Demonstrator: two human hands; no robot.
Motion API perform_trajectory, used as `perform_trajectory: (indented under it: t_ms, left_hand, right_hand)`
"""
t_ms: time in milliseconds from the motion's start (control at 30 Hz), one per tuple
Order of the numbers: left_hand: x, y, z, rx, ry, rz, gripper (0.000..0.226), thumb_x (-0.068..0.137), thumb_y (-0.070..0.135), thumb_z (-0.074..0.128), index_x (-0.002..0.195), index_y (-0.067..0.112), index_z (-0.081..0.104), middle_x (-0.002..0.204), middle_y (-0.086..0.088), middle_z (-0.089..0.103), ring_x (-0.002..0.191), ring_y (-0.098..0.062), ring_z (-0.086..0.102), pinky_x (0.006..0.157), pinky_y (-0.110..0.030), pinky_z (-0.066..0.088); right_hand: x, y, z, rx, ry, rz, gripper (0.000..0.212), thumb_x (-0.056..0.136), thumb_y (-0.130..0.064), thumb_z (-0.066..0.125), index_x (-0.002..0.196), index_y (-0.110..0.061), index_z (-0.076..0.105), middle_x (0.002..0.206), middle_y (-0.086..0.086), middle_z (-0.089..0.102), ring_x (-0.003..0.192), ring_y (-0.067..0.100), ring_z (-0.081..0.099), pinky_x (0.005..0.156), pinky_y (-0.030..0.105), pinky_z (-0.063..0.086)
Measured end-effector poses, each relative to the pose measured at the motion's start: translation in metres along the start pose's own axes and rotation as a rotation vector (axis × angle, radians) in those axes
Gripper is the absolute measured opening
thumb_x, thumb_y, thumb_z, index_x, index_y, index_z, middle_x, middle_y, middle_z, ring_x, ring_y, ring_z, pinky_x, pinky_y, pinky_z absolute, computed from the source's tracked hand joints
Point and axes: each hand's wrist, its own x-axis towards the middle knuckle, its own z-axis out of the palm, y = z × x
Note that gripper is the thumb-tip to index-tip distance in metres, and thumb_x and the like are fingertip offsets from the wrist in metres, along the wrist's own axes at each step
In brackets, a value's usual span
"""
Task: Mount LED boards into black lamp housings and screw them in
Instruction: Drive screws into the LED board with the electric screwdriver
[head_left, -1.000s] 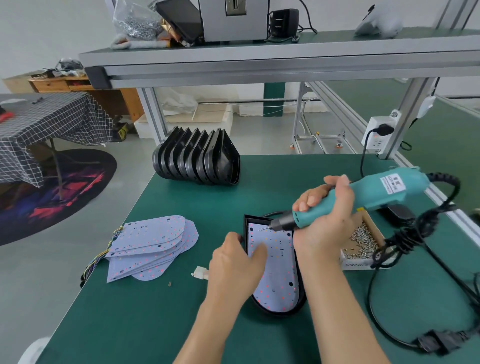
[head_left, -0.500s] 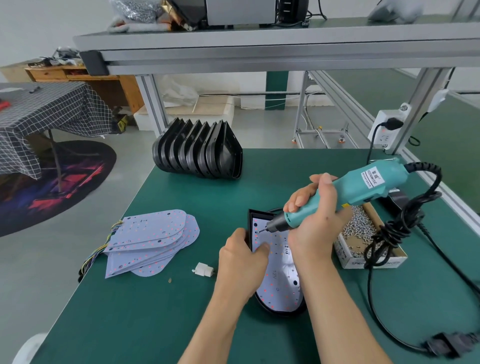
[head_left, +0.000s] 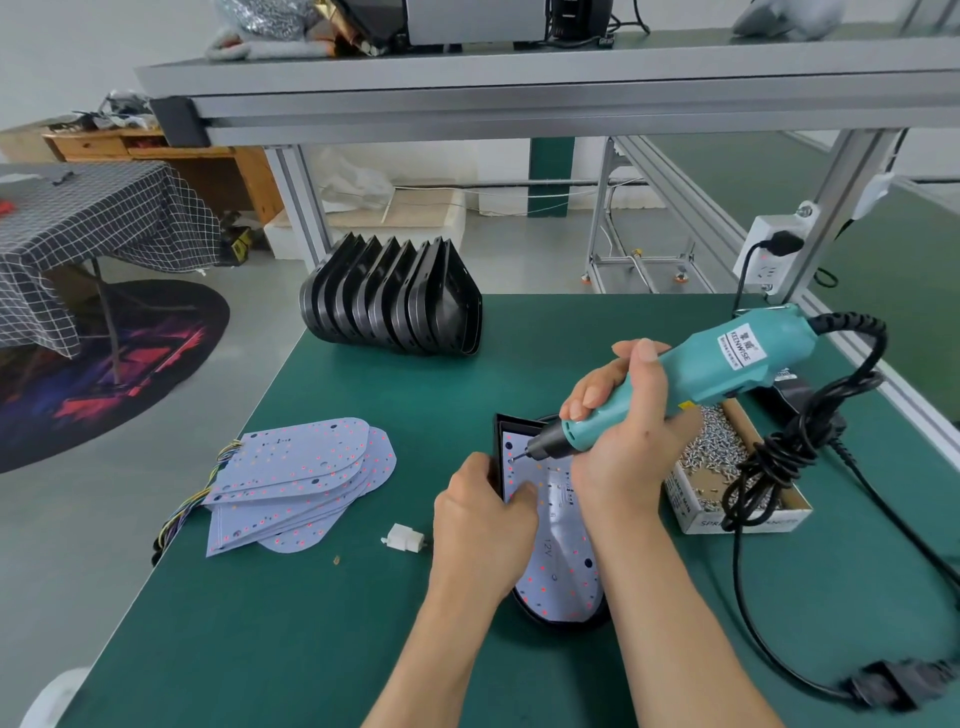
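A: Where is the housing (head_left: 563, 621) placed?

B: It is laid flat on the green table (head_left: 322, 639), near the front, with a board (head_left: 563, 561) seated inside it, LED side up. "12V" is printed on the board.

A: How are the hands occupied?

B: The left hand (head_left: 480, 525) is curled over the housing's left rim, with a fingertip pressed on the board. The right hand (head_left: 623, 431) is wrapped round a teal screwdriver (head_left: 696, 387), which is tilted down to the left. Its bit (head_left: 519, 456) is set against a screw (head_left: 511, 459) near the board's upper left corner.

A: What is kept beside the work?

B: A cardboard box (head_left: 748, 519) of screws is stood just right of the housing, partly crossed by the driver's coiled black cord (head_left: 779, 447). A small white connector (head_left: 405, 538) is laid on the table just left of the left hand. Further left, a fanned stack of boards (head_left: 296, 478) is piled near the table edge, with coloured wires (head_left: 192, 499) hung over it.

A: And the spare housings?

B: A row of black housings (head_left: 389, 299) is stood on edge at the far side of the table, well apart from the one being worked on. A white socket (head_left: 769, 254) with a black plug is fixed to the frame post at the right.
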Motion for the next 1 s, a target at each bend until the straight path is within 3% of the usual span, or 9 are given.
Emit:
perform_trajectory:
  t_ms: [100, 200, 233, 567, 1000]
  left_hand:
    - [-0.0011, 0.0006, 0.0003, 0.017, 0.016, 0.012, 0.023, 0.091, 0.025, 0.067, 0.085, 0.007, 0.054, 0.074, -0.005, 0.064, 0.071, -0.033, 0.059, 0.063, -0.042, 0.055]
    - [-0.0021, 0.0007, 0.001, 0.061, 0.046, 0.033, 0.026, 0.091, 0.025, 0.066, 0.078, 0.011, 0.047, 0.065, 0.001, 0.056, 0.059, -0.022, 0.048, 0.047, -0.021, 0.036]
    - [-0.0025, 0.001, 0.0013, 0.075, 0.054, 0.041, 0.028, 0.091, 0.024, 0.066, 0.077, 0.012, 0.045, 0.064, 0.002, 0.054, 0.058, -0.019, 0.045, 0.045, -0.02, 0.032]
    - [-0.0067, 0.0034, 0.0022, 0.105, 0.08, 0.078, 0.028, 0.092, 0.021, 0.063, 0.076, 0.014, 0.042, 0.067, 0.002, 0.053, 0.061, -0.015, 0.044, 0.049, -0.021, 0.031]
    - [-0.0091, 0.0032, 0.0038, 0.092, 0.103, 0.083, 0.03, 0.091, 0.021, 0.064, 0.073, 0.017, 0.041, 0.06, 0.006, 0.049, 0.057, -0.012, 0.043, 0.052, -0.019, 0.035]
  right_hand:
    - [-0.0017, -0.0017, 0.0013, -0.02, -0.017, -0.012, 0.015, 0.089, -0.031, 0.064, 0.082, -0.018, 0.061, 0.05, 0.004, 0.047, 0.04, 0.024, 0.042, 0.05, 0.031, 0.04]
    - [-0.0031, -0.0047, 0.002, -0.053, -0.056, -0.043, 0.014, 0.091, -0.031, 0.064, 0.082, -0.021, 0.06, 0.049, 0.003, 0.047, 0.04, 0.025, 0.043, 0.051, 0.031, 0.041]
    - [-0.0036, -0.0059, 0.0024, -0.065, -0.071, -0.057, 0.014, 0.092, -0.031, 0.063, 0.081, -0.023, 0.059, 0.049, 0.003, 0.047, 0.04, 0.025, 0.043, 0.051, 0.031, 0.041]
    - [-0.0058, -0.0101, 0.0074, -0.096, -0.102, -0.104, 0.016, 0.093, -0.027, 0.063, 0.079, -0.031, 0.057, 0.049, 0.001, 0.045, 0.039, 0.025, 0.044, 0.05, 0.032, 0.043]
    - [-0.0062, -0.0095, 0.0061, -0.093, -0.15, -0.114, 0.016, 0.096, -0.026, 0.062, 0.081, -0.028, 0.057, 0.05, 0.0, 0.046, 0.039, 0.026, 0.044, 0.05, 0.033, 0.044]
